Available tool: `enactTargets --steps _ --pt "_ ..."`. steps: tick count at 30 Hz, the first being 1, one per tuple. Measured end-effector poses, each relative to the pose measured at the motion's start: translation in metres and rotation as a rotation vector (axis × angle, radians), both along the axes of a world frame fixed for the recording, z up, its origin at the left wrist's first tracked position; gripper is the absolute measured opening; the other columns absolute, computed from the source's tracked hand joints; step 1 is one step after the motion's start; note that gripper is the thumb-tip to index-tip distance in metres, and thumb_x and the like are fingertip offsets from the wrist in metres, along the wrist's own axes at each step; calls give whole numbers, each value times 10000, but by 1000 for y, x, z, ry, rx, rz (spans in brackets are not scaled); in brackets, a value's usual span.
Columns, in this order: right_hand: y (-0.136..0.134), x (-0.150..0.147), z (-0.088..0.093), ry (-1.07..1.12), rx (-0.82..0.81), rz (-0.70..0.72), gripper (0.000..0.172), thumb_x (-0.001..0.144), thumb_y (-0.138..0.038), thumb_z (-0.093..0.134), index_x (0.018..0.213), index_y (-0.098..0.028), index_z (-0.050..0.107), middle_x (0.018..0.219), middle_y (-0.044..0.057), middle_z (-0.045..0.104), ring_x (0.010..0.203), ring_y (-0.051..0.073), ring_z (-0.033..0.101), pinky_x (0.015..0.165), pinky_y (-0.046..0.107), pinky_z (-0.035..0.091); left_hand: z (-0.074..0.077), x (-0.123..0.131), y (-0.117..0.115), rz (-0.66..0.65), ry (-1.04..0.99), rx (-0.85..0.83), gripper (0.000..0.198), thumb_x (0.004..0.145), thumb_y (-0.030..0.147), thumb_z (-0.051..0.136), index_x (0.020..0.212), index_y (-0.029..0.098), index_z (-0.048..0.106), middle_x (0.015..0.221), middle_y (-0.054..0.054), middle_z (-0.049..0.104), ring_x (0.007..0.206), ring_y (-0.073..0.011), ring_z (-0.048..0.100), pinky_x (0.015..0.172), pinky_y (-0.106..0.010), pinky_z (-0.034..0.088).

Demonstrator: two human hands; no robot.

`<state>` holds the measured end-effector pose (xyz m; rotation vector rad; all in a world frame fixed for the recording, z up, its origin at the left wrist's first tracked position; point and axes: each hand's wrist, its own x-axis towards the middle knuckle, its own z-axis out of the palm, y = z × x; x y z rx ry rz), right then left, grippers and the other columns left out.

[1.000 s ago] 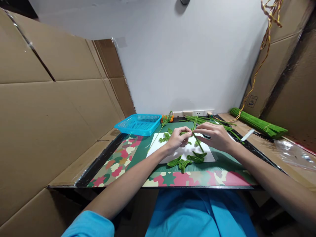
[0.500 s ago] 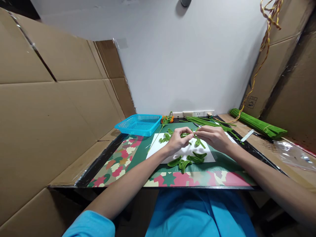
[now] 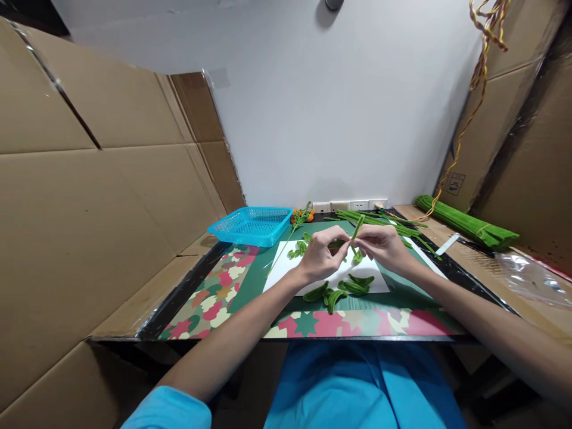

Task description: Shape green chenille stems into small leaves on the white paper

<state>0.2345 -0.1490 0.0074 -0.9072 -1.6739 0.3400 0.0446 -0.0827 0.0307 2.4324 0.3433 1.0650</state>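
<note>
My left hand (image 3: 322, 253) and my right hand (image 3: 383, 243) meet fingertip to fingertip above a white sheet (image 3: 286, 271). Both pinch a fuzzy green pipe cleaner (image 3: 358, 225), which sticks up between them; its lower part is partly hidden by the fingers. Under the hands, on the sheet, lies a bent green piece (image 3: 357, 257). Closer to the table's front edge are several leaf-shaped green loops (image 3: 355, 287), bunched in small groups. Smaller curled green pieces (image 3: 295, 250) lie left of my left hand.
A blue plastic basket (image 3: 254, 238) stands at the back left, beside an orange flower on a green stem (image 3: 308, 214). Loose green pipe cleaners (image 3: 379, 220) lie behind my right hand. A thick green bundle (image 3: 467, 223) rests at the right, near a clear plastic bag (image 3: 531, 280). Cardboard walls flank the table.
The pipe cleaner between my fingertips has turned from slanting down to the right to standing upright. My right hand has shifted slightly, with its fingers now curled in a tighter pinch.
</note>
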Motion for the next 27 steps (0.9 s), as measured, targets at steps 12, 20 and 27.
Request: enactTargets --steps 12,20,27 --pt "10 -5 -2 422 -317 315 405 865 -501 759 726 -131 670 588 -19 512 490 86 434 458 234 352 2 1 12 10 16 206 207 967 286 498 938 177 671 845 -49 640 756 -113 548 727 -235 407" --pt "12 -10 -2 432 -296 230 437 844 -557 758 757 -152 620 564 -37 518 424 83 459 404 209 340 -6 3 4 26 -23 125 227 967 330 524 900 172 672 828 -35 634 748 -102 552 723 -225 421" --pt "9 -10 -3 287 -145 17 409 914 -587 655 889 -180 621 676 -20 556 429 85 461 391 228 372 -6 5 2 41 -51 -80 280 945 420 561 872 166 655 805 -28 629 696 -87 548 658 -207 424"
